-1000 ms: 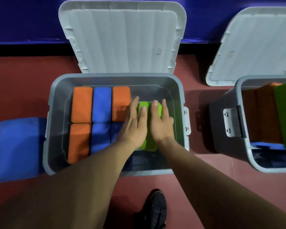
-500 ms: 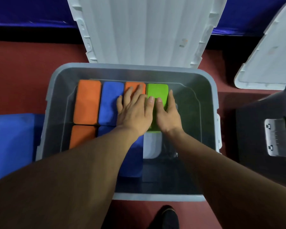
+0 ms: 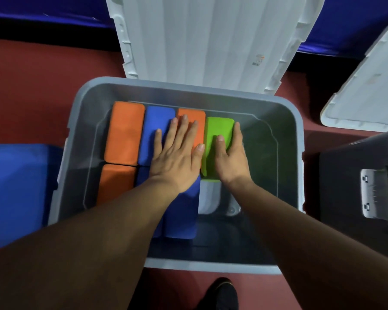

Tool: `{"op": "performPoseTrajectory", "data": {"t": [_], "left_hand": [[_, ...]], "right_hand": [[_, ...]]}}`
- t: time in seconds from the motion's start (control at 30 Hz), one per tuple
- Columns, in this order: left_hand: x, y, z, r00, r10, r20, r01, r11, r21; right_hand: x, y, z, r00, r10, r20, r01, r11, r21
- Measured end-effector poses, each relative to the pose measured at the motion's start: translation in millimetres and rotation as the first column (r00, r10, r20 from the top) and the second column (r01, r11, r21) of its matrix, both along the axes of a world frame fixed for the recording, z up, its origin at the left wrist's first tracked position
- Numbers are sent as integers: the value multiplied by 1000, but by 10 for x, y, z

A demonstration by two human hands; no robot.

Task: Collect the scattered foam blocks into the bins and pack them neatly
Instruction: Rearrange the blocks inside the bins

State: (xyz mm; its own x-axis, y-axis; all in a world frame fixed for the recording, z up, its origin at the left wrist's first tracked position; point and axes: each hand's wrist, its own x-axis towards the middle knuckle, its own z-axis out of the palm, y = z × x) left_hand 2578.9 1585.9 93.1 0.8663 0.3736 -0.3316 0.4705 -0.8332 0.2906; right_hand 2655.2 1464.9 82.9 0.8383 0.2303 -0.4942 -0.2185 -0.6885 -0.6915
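Note:
A grey bin (image 3: pixel 297 139) stands open below me with foam blocks packed in rows along its left side. The far row runs orange (image 3: pixel 124 133), blue (image 3: pixel 157 119), orange (image 3: pixel 195 115), then a green block (image 3: pixel 217 128). Nearer lie another orange block (image 3: pixel 114 184) and blue blocks (image 3: pixel 182 218). My left hand (image 3: pixel 177 153) lies flat with straight fingers on the blue and orange blocks. My right hand (image 3: pixel 230 157) grips the green block, thumb on its top and fingers down its right side.
The bin's pale lid (image 3: pixel 211 36) stands open behind it. A large blue foam piece (image 3: pixel 14 193) lies on the red floor at the left. A second grey bin (image 3: pixel 367 182) with a latch sits at the right, its lid (image 3: pixel 367 86) leaning behind it. A dark shoe (image 3: pixel 222 294) shows below.
The green block has slid to the far row, beside the orange block. My left hand moved left off it onto the blue and orange blocks. The view came closer to the bin.

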Motion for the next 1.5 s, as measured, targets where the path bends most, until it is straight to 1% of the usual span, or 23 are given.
{"op": "performPoseTrajectory", "data": {"t": [0.17,0.23,0.3,0.37,0.47,0.6,0.73,0.9,1.0,1.13,1.23,1.4,1.5], "left_hand": [[-416,322,166,995,43,95,-42,999,-12],[-618,475,206,985,58,162,-62,998,21],[-834,619,208,972,83,218,-96,994,51],[-1038,731,194,967,109,229,-125,990,58],[-1239,843,210,961,116,250,-139,987,78],[-1262,894,221,968,101,228,-118,991,64],[-1118,852,199,988,51,146,-55,998,23],[-925,767,164,993,-2,115,-1,1000,29],[-833,717,183,996,-27,89,25,999,32],[-642,689,217,998,-39,52,38,999,23],[-566,677,209,998,-46,35,45,999,25],[-637,704,208,999,-43,24,42,999,20],[-742,804,255,996,-3,85,2,1000,22]], "right_hand": [[-101,35,91,1000,2,31,1,994,-110],[-149,89,113,999,0,48,8,987,-162],[-202,137,134,1000,21,24,-15,979,-201],[-242,164,141,999,29,-15,-32,971,-235],[-263,224,138,1000,-6,-11,3,964,-266],[-280,187,99,999,-25,24,31,957,-287],[-271,174,71,998,1,65,21,938,-346],[-205,230,108,984,27,177,36,939,-342],[-96,245,124,986,34,165,23,943,-332],[-56,267,48,994,59,87,-28,946,-322],[-103,275,10,992,86,91,-50,938,-343],[-112,297,110,973,110,205,-14,908,-419],[-145,371,208,960,88,266,28,914,-404]]}}
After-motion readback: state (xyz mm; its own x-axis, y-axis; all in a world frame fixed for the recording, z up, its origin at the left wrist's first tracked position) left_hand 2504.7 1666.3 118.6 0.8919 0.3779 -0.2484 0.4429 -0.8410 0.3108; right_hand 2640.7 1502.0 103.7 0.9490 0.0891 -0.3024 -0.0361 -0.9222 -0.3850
